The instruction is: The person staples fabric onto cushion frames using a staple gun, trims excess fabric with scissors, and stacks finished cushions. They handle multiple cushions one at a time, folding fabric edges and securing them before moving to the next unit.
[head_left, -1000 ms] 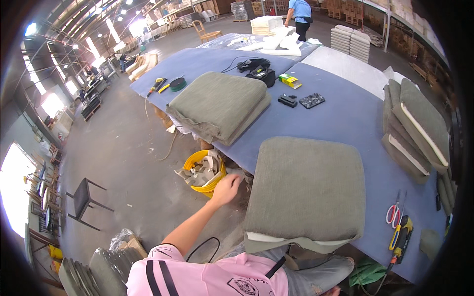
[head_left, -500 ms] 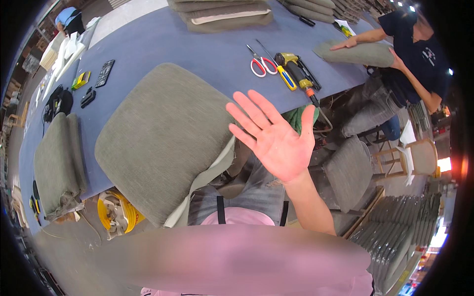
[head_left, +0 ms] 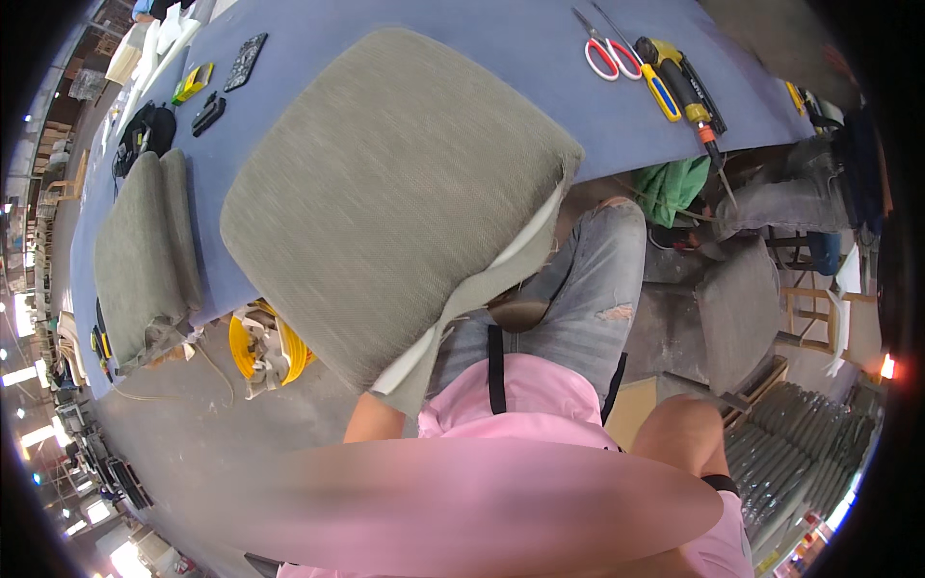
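Note:
A large grey-green upholstered seat cushion [head_left: 385,193] lies across the front edge of the blue-covered table, its near corner jutting over my lap. Along its right side a fabric flap [head_left: 520,265] with a pale edge hangs loose. My left forearm [head_left: 376,421] reaches up to the cushion's near corner; the hand is hidden beneath or behind it, so its fingers do not show. My right arm [head_left: 679,433] is bent back beside my body, away from the cushion, and its hand is out of sight.
Red-handled scissors [head_left: 614,58], a yellow-blue screwdriver [head_left: 662,93] and a power screwdriver [head_left: 686,91] lie at the table's far right. Folded grey cushions [head_left: 145,241] stand at left, above a yellow bucket [head_left: 252,347]. A person's leg [head_left: 790,197] shows at right.
My open right hand, raised beside the cushion before, has drawn back toward my body. The cushion sits higher and further right in view, and my left forearm has appeared at its near corner.

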`<move>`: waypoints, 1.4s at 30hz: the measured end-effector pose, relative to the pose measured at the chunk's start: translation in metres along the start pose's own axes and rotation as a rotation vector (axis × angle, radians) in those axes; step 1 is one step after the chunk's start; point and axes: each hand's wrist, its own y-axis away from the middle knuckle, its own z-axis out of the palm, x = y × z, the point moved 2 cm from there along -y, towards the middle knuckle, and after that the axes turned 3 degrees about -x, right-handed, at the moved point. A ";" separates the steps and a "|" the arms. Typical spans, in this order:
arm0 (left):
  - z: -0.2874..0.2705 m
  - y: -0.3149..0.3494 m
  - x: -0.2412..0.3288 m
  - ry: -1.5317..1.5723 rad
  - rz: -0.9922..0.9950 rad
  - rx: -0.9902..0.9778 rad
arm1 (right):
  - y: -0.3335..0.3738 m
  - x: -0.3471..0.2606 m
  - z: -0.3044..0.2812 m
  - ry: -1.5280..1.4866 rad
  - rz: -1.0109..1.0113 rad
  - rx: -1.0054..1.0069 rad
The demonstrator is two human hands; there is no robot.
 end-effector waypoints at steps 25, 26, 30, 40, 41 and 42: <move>-0.074 0.190 0.051 -0.346 0.544 1.408 | 0.158 -0.313 0.119 3.033 0.772 1.562; -0.078 0.193 0.053 -0.365 0.543 1.374 | 0.158 -0.313 0.107 2.578 0.594 1.726; -0.110 0.201 0.070 -0.588 0.654 1.286 | 0.099 -0.271 0.036 1.893 0.837 1.888; -0.184 0.284 0.261 -0.087 1.246 1.264 | -0.114 -0.220 0.065 2.591 0.261 0.824; -0.192 0.284 0.282 -0.028 1.300 1.257 | -0.137 -0.211 0.068 2.710 0.223 0.619; -0.201 0.287 0.302 0.029 1.352 1.255 | -0.155 -0.220 0.083 2.509 0.288 0.608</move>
